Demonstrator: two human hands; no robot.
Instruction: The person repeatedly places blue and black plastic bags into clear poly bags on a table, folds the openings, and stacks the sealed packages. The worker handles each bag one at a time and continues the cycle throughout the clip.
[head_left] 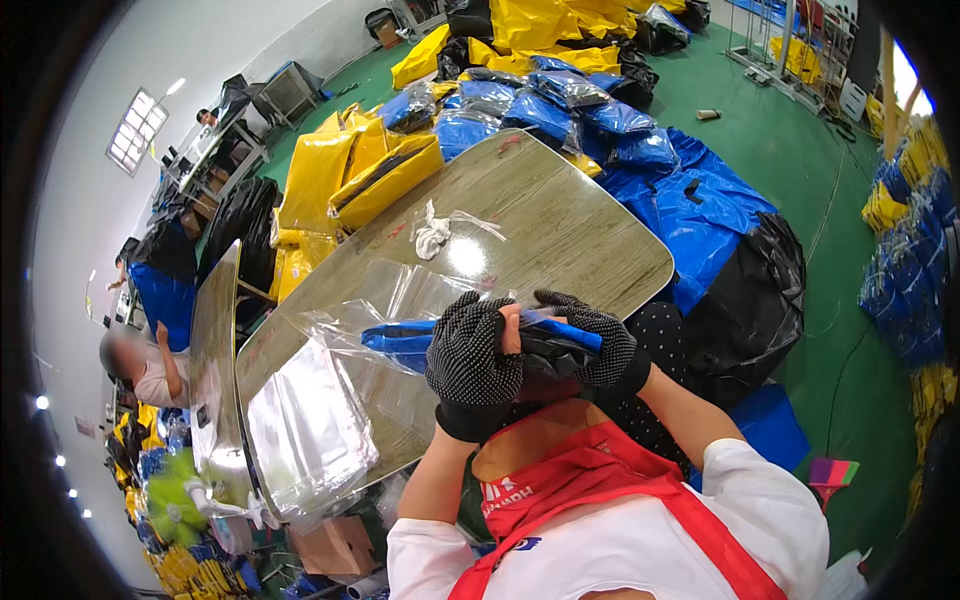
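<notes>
A folded blue-and-black sheet bundle (572, 332) is held up over the near edge of the table (575, 215). My left hand (474, 362), in a black dotted glove with a bare thumb tip showing, is closed on its middle. Around the right end, my gloved right hand (605, 345) is closed too. A clear plastic bag (340, 322) spreads around the bundle's left end; how far the bundle sits inside it I cannot tell. More clear film (400, 285) lies behind the bundle. To the left rests a stack of clear bags (310, 420).
A crumpled white cloth (432, 235) lies on the table. Yellow packages (340, 180) stand at the far left edge, blue wrapped packages (540, 115) behind. A black sack (750, 310) is at the right. Another person (150, 365) sits at the left, past a green fan (175, 500).
</notes>
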